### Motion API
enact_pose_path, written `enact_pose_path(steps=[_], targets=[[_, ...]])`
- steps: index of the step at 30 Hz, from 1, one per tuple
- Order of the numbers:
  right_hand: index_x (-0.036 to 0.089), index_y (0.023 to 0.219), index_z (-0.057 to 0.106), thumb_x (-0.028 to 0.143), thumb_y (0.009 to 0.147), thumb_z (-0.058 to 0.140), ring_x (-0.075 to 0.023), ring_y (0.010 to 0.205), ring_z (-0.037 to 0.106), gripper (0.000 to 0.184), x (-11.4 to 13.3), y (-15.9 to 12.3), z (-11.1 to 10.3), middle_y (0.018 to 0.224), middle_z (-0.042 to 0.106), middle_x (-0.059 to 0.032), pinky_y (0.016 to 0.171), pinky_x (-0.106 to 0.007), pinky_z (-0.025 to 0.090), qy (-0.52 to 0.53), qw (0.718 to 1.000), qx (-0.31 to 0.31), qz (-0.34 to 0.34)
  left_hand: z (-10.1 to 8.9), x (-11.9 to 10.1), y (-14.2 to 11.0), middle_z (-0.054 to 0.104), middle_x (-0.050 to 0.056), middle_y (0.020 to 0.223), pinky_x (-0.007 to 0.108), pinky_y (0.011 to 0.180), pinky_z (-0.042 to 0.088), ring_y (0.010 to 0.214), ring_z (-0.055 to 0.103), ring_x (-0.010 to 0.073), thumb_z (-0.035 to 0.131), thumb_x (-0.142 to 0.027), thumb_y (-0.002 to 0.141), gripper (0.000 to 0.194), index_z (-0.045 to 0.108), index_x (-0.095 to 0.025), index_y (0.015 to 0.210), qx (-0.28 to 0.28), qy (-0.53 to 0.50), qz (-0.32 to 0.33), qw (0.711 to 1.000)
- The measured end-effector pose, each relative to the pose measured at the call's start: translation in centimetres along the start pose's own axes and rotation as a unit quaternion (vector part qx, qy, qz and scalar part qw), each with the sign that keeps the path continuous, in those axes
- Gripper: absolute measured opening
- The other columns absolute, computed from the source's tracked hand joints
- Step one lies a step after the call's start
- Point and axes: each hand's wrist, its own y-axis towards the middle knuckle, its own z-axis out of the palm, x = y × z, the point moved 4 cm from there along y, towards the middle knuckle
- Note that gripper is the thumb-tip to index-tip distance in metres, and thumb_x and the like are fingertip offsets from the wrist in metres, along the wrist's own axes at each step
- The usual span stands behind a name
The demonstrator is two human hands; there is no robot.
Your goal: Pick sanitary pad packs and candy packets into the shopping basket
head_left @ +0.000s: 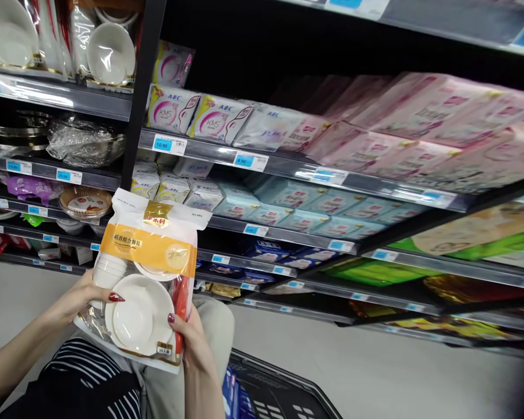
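Both my hands hold a clear-fronted pack of disposable tableware (148, 256) in front of my lap, tilted a little. White bowls, stacked cups and something red show through its window, under a yellow-orange band with printed text. My left hand (94, 294) grips the pack's left edge, thumb lying across the front near the cups. My right hand (192, 334) grips the lower right edge, thumb on the front beside the red part. The fingers behind the pack are hidden.
A black shopping basket (283, 378) with a blue package (233, 393) in it stands at my right on the grey floor (283, 331). Shelves ahead carry pink packs (432, 110), light-blue packs (283, 203) and ABC packs (170, 110). More tableware packs (109, 52) and pans (17, 128) fill the left shelves.
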Motion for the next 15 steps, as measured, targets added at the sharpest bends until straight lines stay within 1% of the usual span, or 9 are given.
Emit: enact_pose_path(steps=[3,7,9,11,14,15], targets=[[0.022,0.108,0.065,0.039,0.049,0.092,-0.0295,0.092,0.068,0.067,0.29,-0.17,0.16,0.102,0.074,-0.0047,0.079,-0.038,0.056,0.003,1.000,-0.006,-0.006,0.03,0.01,0.02,0.080,0.009,0.097,0.030,0.076,0.058,0.095,0.073,0.0312,0.086,-0.018,0.056,0.059,0.072,-0.014,0.113,0.004,-0.006,0.003,1.000],[0.022,0.108,0.064,0.037,0.049,0.092,-0.0272,0.086,0.067,0.067,0.44,-0.24,0.16,0.099,0.073,-0.0034,0.073,-0.035,0.055,0.000,1.000,-0.007,-0.009,0.14,-0.29,-0.03,0.080,0.009,0.096,0.029,0.072,0.059,0.089,0.073,0.0292,0.086,-0.019,0.054,0.059,0.073,-0.013,0.111,-0.003,-0.003,-0.002,1.000],[0.022,0.108,0.064,0.038,0.049,0.092,-0.0263,0.085,0.067,0.067,0.48,-0.27,0.09,0.099,0.073,-0.0032,0.073,-0.034,0.055,0.000,1.000,-0.004,-0.013,0.26,-0.43,-0.05,0.080,0.009,0.095,0.028,0.072,0.058,0.087,0.073,0.0285,0.085,-0.019,0.054,0.061,0.073,-0.013,0.113,-0.001,0.001,-0.005,1.000],[0.022,0.106,0.064,0.039,0.050,0.092,-0.0257,0.082,0.067,0.065,0.43,-0.31,-0.09,0.095,0.073,-0.0026,0.071,-0.034,0.055,-0.005,1.000,-0.009,-0.015,0.34,-0.49,-0.05,0.080,0.008,0.096,0.028,0.072,0.058,0.087,0.073,0.0281,0.085,-0.019,0.055,0.062,0.072,-0.013,0.116,0.001,0.004,-0.005,1.000],[0.023,0.103,0.064,0.040,0.050,0.092,-0.0268,0.081,0.067,0.062,0.24,-0.34,-0.38,0.091,0.072,-0.0023,0.070,-0.035,0.055,-0.013,1.000,-0.017,-0.017,0.40,-0.48,-0.02,0.080,0.009,0.098,0.029,0.073,0.058,0.088,0.073,0.0288,0.085,-0.018,0.056,0.062,0.072,-0.013,0.116,0.007,0.003,0.000,1.000],[0.023,0.104,0.064,0.040,0.050,0.092,-0.0277,0.083,0.067,0.062,0.20,-0.36,-0.43,0.092,0.072,-0.0027,0.072,-0.036,0.056,-0.013,1.000,-0.017,-0.023,0.39,-0.44,0.00,0.080,0.009,0.098,0.029,0.074,0.058,0.089,0.073,0.0293,0.084,-0.018,0.056,0.062,0.072,-0.013,0.117,0.008,0.001,0.001,1.000]])
